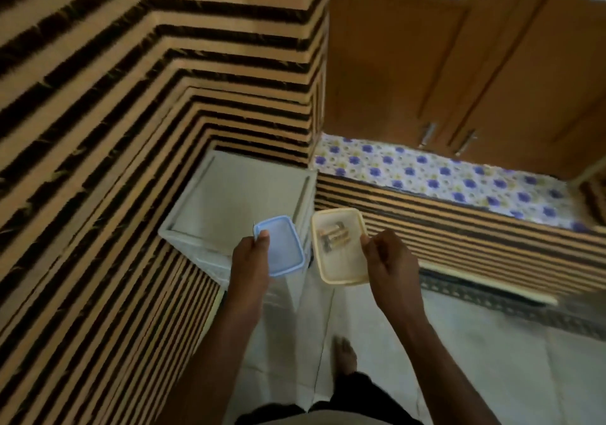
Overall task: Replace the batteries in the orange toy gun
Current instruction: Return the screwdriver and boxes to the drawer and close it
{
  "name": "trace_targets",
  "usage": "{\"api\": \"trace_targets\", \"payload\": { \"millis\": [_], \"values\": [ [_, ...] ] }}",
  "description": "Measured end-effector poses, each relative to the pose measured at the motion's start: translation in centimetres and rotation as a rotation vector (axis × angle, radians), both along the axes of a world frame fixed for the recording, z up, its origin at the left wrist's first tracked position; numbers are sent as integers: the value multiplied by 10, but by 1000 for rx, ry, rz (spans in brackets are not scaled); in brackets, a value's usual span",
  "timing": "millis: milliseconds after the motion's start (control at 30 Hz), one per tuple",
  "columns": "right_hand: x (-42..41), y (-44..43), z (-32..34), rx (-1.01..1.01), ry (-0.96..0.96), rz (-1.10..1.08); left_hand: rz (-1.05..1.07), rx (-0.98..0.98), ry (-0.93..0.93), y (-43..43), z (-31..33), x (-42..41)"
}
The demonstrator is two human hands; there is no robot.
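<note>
Early: left hand (251, 255) pinches blue lid (282, 244); right hand (388, 262) grips open cream container (341, 267) at lid's 3 o'clock. Batteries (333, 236) inside, probably; blurry. Toy gun unseen, swap pending.

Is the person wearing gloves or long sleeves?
No. The left hand and right hand are bare, no gloves. Both forearms are bare too, with no sleeves showing. No watch, ring or bracelet shows, though the picture is slightly blurry.

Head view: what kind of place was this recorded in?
Probably a room in a home: wooden cupboard doors with metal handles, a flowered cover on a ledge, and a pale tiled floor.
</note>
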State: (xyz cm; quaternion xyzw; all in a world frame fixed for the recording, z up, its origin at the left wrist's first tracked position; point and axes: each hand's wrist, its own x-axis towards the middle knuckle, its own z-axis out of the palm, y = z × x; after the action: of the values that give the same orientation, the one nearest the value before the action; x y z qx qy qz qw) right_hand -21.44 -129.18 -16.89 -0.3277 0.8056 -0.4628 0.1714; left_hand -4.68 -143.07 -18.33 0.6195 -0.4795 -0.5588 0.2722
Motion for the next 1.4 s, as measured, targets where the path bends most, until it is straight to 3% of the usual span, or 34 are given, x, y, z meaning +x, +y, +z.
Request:
{"api": "trace_targets", "payload": {
  "millis": [233,633,867,1133,1400],
  "values": [
    [-59,-137,-21,74,68,308,351,74,80,-66,-26,-13],
    [-57,-317,-90,302,77,443,460,267,-17,-182,-112,-17],
    [-54,-386,-121,450,131,613,626,309,-69,-223,-137,-37],
    [-59,-426,-145,434,201,818,768,325,-244,-224,-141,-60],
    [-64,-444,-159,425,257,853,768,257,-415,-219,-144,-70]
  ]
}}
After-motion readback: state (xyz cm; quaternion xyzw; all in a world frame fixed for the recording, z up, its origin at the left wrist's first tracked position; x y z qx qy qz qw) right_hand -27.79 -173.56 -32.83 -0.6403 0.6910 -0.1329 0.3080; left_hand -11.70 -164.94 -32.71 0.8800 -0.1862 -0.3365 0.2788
